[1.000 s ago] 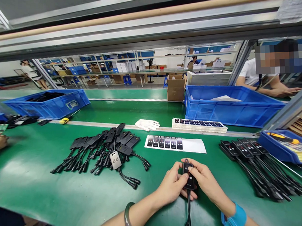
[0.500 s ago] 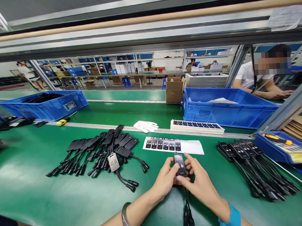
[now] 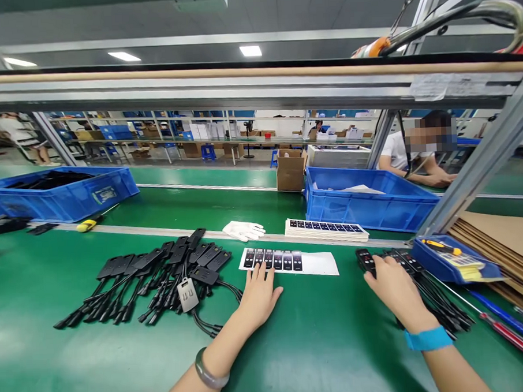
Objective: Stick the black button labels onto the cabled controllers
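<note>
Six dark printed labels (image 3: 287,261) are seen side by side on a white label sheet (image 3: 319,263), laid flat on the green bench (image 3: 311,338). The sheet's long side is run left to right, but each label is pointed away from the body. The left hand (image 3: 256,300) is the nearer one: its fingertips are placed over the near edge, by the labels on the left. Nothing is pinched there; the thumb is held wide. The right hand (image 3: 395,285) is put down at a bunch of black corded controllers (image 3: 414,261), right of the sheet. One controller (image 3: 365,260) is seen poking out past its bent fingers, tipped to the far left. Whether it is pinched cannot be told.
</note>
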A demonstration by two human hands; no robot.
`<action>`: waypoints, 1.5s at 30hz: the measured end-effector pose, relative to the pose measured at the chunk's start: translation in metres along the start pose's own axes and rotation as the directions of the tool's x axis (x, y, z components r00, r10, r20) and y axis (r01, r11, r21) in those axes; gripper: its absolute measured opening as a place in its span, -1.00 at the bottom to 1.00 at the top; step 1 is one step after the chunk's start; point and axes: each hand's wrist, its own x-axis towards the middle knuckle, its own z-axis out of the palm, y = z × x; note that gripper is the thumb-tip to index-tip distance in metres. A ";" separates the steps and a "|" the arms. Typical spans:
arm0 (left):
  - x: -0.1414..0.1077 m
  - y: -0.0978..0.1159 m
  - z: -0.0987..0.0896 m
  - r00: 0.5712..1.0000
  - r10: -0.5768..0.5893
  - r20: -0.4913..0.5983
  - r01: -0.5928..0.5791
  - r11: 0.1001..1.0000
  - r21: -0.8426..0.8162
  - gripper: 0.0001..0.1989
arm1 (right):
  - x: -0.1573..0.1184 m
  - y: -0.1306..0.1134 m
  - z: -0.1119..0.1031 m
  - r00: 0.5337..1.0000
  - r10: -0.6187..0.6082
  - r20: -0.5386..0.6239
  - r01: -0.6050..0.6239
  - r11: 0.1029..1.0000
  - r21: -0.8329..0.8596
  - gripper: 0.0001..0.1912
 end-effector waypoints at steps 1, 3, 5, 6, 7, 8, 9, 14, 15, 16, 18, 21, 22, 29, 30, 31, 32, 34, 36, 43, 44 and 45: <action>0.000 0.000 0.001 1.000 -0.004 0.003 0.004 1.000 0.019 -0.52 | 0.000 0.005 0.001 1.000 0.017 -0.003 -0.017 1.000 -0.018 -0.74; 0.000 0.002 0.002 1.000 -0.005 0.005 0.005 0.999 0.047 -0.52 | -0.002 0.012 0.002 0.999 0.041 -0.010 -0.042 0.997 -0.060 -0.78; -0.002 0.004 0.002 1.000 -0.004 0.003 0.004 0.998 0.064 -0.51 | -0.002 0.011 0.003 0.998 0.054 -0.021 -0.056 0.994 -0.091 -0.75; -0.002 0.004 0.002 1.000 -0.003 0.000 0.003 0.998 0.070 -0.52 | -0.001 0.008 0.003 0.998 0.049 -0.024 -0.051 0.996 -0.069 -0.70; -0.003 0.005 0.002 1.000 -0.002 -0.006 0.003 0.997 0.074 -0.52 | 0.001 0.003 0.004 0.999 0.030 -0.023 -0.030 0.999 -0.014 -0.65; -0.003 0.005 0.003 1.000 -0.001 -0.012 0.002 0.997 0.077 -0.53 | 0.004 -0.003 0.005 1.000 -0.005 -0.018 0.006 0.998 0.064 -0.62; -0.003 0.005 0.003 1.000 -0.001 -0.019 0.002 0.997 0.079 -0.53 | 0.008 -0.012 0.006 0.998 -0.054 -0.011 0.055 0.986 0.155 -0.61; -0.004 0.005 0.005 0.999 0.002 -0.039 0.001 0.996 0.084 -0.56 | 0.032 -0.073 0.024 0.958 -0.287 0.001 0.253 0.847 0.468 -0.68; -0.004 0.005 0.005 0.999 0.003 -0.042 0.000 0.996 0.085 -0.56 | 0.036 -0.084 0.029 0.954 -0.300 -0.003 0.260 0.821 0.509 -0.69; -0.004 0.005 0.005 0.999 0.005 -0.046 -0.001 0.996 0.086 -0.56 | 0.039 -0.094 0.034 0.953 -0.302 -0.009 0.258 0.798 0.544 -0.69; -0.004 0.005 0.006 0.999 0.010 -0.052 -0.005 0.996 0.088 -0.55 | 0.043 -0.109 0.042 0.957 -0.288 -0.026 0.244 0.758 0.605 -0.71; -0.005 0.005 0.007 0.998 0.015 -0.056 -0.009 0.996 0.093 -0.54 | 0.044 -0.117 0.047 0.968 -0.243 -0.058 0.214 0.691 0.690 -0.75; -0.006 0.005 0.007 0.998 0.014 -0.056 -0.009 0.995 0.095 -0.54 | 0.043 -0.115 0.046 0.972 -0.222 -0.071 0.204 0.664 0.719 -0.76; -0.002 0.002 -0.012 0.998 -0.037 -0.056 0.045 0.990 0.137 -0.56 | 0.014 -0.082 0.025 0.997 0.046 -0.064 0.037 0.440 0.897 -0.65; -0.001 -0.002 -0.020 0.993 -0.090 -0.078 0.102 0.983 0.155 -0.59 | 0.007 -0.079 0.024 0.996 0.080 -0.033 0.000 0.384 0.924 -0.65; 0.000 -0.008 -0.030 0.980 -0.163 -0.111 0.181 0.968 0.175 -0.61 | 0.001 -0.076 0.023 0.994 0.106 0.000 -0.034 0.328 0.944 -0.64; 0.000 -0.015 -0.040 0.958 -0.246 -0.148 0.272 0.942 0.194 -0.63 | -0.006 -0.075 0.022 0.992 0.122 0.030 -0.063 0.283 0.957 -0.64; -0.004 -0.033 -0.060 0.887 -0.412 -0.207 0.452 0.865 0.219 -0.67 | -0.018 -0.075 0.023 0.990 0.123 0.065 -0.094 0.249 0.964 -0.63; -0.009 -0.049 -0.074 0.824 -0.531 -0.198 0.565 0.793 0.228 -0.67 | -0.026 -0.078 0.024 0.992 0.097 0.075 -0.097 0.244 0.965 -0.62; -0.015 -0.060 -0.076 0.814 -0.577 -0.068 0.573 0.779 0.255 -0.64 | -0.034 -0.084 0.024 0.999 -0.010 0.045 -0.041 0.242 0.969 -0.68; -0.015 -0.058 -0.075 0.815 -0.575 -0.068 0.572 0.781 0.253 -0.65 | -0.035 -0.084 0.024 0.999 -0.012 0.041 -0.037 0.239 0.970 -0.68; -0.015 -0.056 -0.075 0.817 -0.572 -0.070 0.570 0.783 0.250 -0.66 | -0.036 -0.085 0.023 0.999 -0.010 0.037 -0.033 0.235 0.971 -0.69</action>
